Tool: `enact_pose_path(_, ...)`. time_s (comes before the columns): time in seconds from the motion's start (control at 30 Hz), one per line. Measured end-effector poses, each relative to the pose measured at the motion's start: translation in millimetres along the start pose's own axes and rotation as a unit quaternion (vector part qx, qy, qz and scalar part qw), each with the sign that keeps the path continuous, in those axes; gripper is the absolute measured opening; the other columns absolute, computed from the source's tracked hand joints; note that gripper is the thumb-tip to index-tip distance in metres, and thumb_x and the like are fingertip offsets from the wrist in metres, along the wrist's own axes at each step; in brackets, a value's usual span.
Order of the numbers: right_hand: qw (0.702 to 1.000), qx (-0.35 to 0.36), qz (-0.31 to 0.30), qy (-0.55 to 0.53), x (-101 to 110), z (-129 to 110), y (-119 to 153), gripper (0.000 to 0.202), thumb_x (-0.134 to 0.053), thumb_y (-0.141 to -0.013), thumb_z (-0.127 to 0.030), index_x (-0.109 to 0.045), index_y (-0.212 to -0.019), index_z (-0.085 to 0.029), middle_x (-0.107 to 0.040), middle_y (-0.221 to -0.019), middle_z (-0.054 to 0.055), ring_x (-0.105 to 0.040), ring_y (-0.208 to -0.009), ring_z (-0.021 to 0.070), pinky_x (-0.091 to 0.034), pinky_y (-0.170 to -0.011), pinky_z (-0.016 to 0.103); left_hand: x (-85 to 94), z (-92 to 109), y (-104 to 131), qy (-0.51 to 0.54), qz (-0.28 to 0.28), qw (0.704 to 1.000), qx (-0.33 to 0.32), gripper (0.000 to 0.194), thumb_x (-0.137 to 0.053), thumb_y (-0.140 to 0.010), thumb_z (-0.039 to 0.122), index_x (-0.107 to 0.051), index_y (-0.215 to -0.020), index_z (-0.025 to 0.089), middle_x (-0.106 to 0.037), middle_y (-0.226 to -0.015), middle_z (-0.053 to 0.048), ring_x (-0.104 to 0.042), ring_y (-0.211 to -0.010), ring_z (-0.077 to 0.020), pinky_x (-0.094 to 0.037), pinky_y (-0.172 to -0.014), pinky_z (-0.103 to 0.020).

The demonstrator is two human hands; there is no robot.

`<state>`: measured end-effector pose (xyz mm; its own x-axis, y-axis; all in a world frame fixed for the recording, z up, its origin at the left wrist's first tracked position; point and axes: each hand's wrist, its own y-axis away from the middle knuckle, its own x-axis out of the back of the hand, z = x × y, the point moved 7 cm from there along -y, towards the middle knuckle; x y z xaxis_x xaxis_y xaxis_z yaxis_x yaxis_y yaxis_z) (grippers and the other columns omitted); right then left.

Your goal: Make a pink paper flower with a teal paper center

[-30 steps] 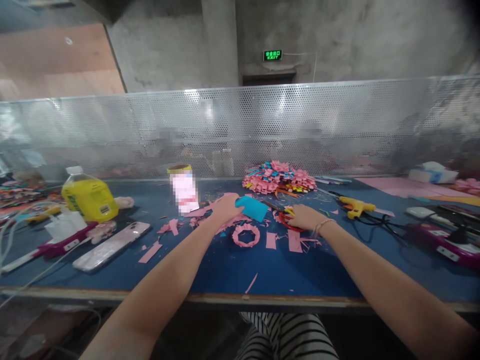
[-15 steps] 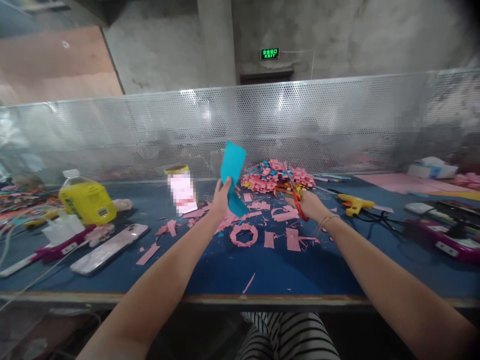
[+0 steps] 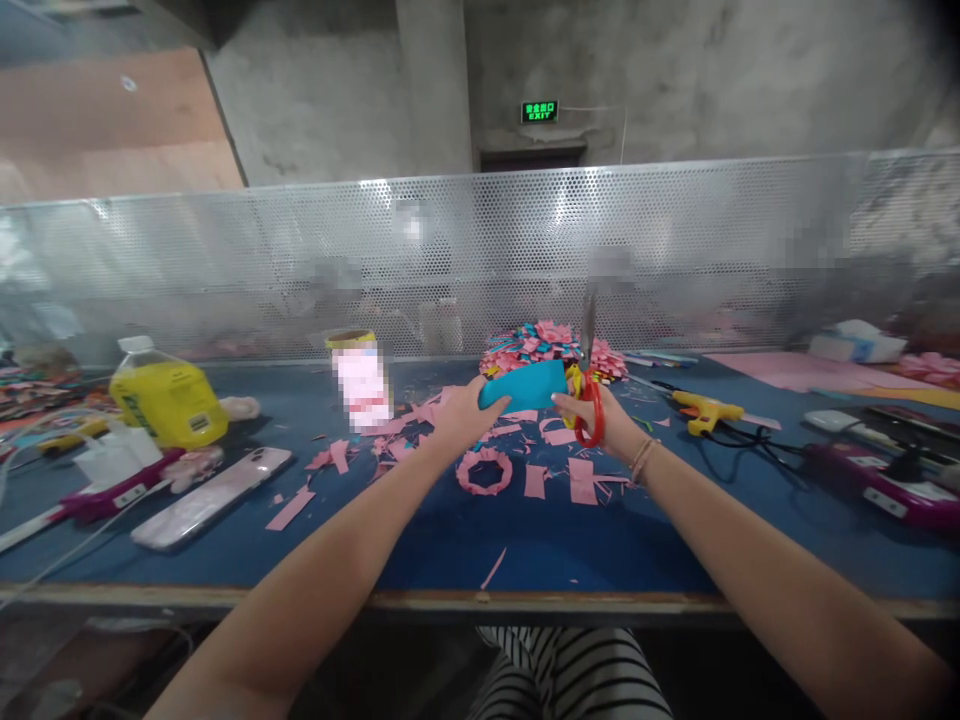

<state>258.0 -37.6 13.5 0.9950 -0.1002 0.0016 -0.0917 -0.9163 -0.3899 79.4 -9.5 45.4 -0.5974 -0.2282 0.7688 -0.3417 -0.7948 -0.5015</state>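
A blue paper strip (image 3: 527,386) stretches sideways between my hands, above the pink scraps. My left hand (image 3: 474,408) grips its left end, thumb in front. My right hand (image 3: 592,415) holds scissors (image 3: 589,405) with red and yellow handles, blades pointing up, and its fingertips touch the right end of the strip. Behind the hands lies a pile of pink and blue paper pieces (image 3: 547,345). Below them on the blue table (image 3: 420,550) are a pink paper ring (image 3: 484,472) and pink rectangles (image 3: 583,482).
On the left are a jug of yellow liquid (image 3: 169,400), a phone (image 3: 212,498) and a power strip (image 3: 131,490). A yellow glue gun (image 3: 705,411) and another power strip (image 3: 885,485) lie right. A perforated metal screen (image 3: 300,270) stands behind.
The blue strip has turned from upright to sideways and moved right with my left hand. My right hand has turned the scissors blades upward, and its fingertips now meet the strip.
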Motion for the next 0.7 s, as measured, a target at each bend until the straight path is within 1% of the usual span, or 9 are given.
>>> enact_pose_path(0.07,0.999,0.014,0.031,0.032,8.5,4.2,-2.4,0.036,-0.064,-0.056,-0.031,-0.03,-0.063,-0.021,-0.03,-0.052,-0.009,-0.033,-0.044,0.006,-0.034,-0.045,0.022,0.1,4.4,2.2,-0.043,-0.009,0.999,-0.022,0.038,-0.045,-0.072,0.054,-0.049,-0.085,0.019,-0.057,-0.073,-0.005,-0.053,-0.07,-0.0211,-0.035,-0.057,-0.03)
enact_pose_path(0.13,0.995,0.046,0.061,0.059,19.3,3.5,-5.1,0.032,-0.062,-0.056,-0.03,-0.032,-0.063,-0.021,-0.032,-0.054,-0.008,-0.033,-0.046,0.0062,-0.033,-0.047,0.022,0.6,9.2,4.1,-0.065,-0.015,0.996,-0.05,0.037,-0.045,-0.072,0.054,-0.049,-0.082,0.019,-0.057,-0.073,-0.005,-0.053,-0.07,-0.0207,-0.034,-0.057,-0.03)
enact_pose_path(0.23,0.985,0.096,0.109,0.096,38.5,-1.2,-9.5,0.03,-0.064,-0.052,-0.028,-0.039,-0.066,-0.019,-0.039,-0.058,-0.007,-0.036,-0.05,0.007,-0.033,-0.05,0.023,0.6,13.4,4.5,-0.058,-0.023,0.995,-0.08,0.024,-0.043,-0.077,0.042,-0.049,-0.075,0.019,-0.057,-0.072,-0.003,-0.052,-0.069,-0.0173,-0.034,-0.057,-0.028)
enact_pose_path(0.33,0.983,0.094,0.13,0.085,51.5,1.2,-13.7,0.032,-0.067,-0.051,-0.028,-0.04,-0.066,-0.02,-0.041,-0.057,-0.007,-0.038,-0.05,0.0075,-0.035,-0.051,0.024,-0.9,13.0,2.7,-0.057,-0.036,0.994,-0.088,0.02,-0.041,-0.079,0.033,-0.048,-0.068,0.018,-0.056,-0.069,-0.002,-0.051,-0.066,-0.0154,-0.034,-0.058,-0.027)
enact_pose_path(0.43,0.987,0.072,0.143,0.026,53.9,2.8,-13.2,0.032,-0.068,-0.052,-0.028,-0.04,-0.064,-0.02,-0.039,-0.052,-0.009,-0.037,-0.045,0.0063,-0.039,-0.052,0.025,0.3,9.3,-0.2,-0.053,-0.048,0.995,-0.075,0.021,-0.04,-0.08,0.035,-0.051,-0.073,0.019,-0.056,-0.067,-0.002,-0.051,-0.065,-0.016,-0.034,-0.057,-0.028)
enact_pose_path(0.5,0.986,0.068,0.152,-0.031,51.4,-1.3,-10.4,0.034,-0.07,-0.051,-0.027,-0.04,-0.064,-0.02,-0.042,-0.054,-0.008,-0.041,-0.046,0.0064,-0.043,-0.055,0.026,2.9,7.0,-2.3,-0.031,-0.053,0.996,-0.066,0.022,-0.04,-0.08,0.037,-0.052,-0.077,0.019,-0.056,-0.068,-0.002,-0.051,-0.065,-0.0162,-0.034,-0.058,-0.028)
enact_pose_path(0.6,0.978,0.074,0.165,-0.102,48.2,-10.8,-6.4,0.037,-0.073,-0.047,-0.026,-0.041,-0.063,-0.02,-0.048,-0.06,-0.007,-0.048,-0.052,0.0071,-0.046,-0.056,0.025,6.5,4.6,-5.6,0.046,-0.06,0.995,-0.06,0.023,-0.042,-0.079,0.039,-0.053,-0.074,0.019,-0.057,-0.071,-0.002,-0.051,-0.068,-0.0155,-0.036,-0.061,-0.027)
enact_pose_path(0.63,0.976,0.072,0.169,-0.114,48.2,-12.7,-5.7,0.037,-0.073,-0.046,-0.026,-0.041,-0.063,-0.02,-0.048,-0.061,-0.007,-0.049,-0.052,0.0071,-0.046,-0.056,0.025,5.6,3.5,-6.3,0.079,-0.072,0.993,-0.054,0.025,-0.043,-0.078,0.04,-0.054,-0.073,0.018,-0.057,-0.071,-0.002,-0.051,-0.068,-0.0151,-0.037,-0.06,-0.027)
enact_pose_path(0.7,0.974,0.066,0.174,-0.127,49.5,-13.5,-5.7,0.037,-0.074,-0.046,-0.025,-0.041,-0.062,-0.02,-0.049,-0.06,-0.007,-0.05,-0.053,0.007,-0.047,-0.055,0.024,-0.8,0.3,-6.3,0.154,-0.12,0.98,-0.033,0.027,-0.045,-0.077,0.043,-0.055,-0.074,0.018,-0.057,-0.07,-0.002,-0.051,-0.065,-0.0139,-0.038,-0.058,-0.026)
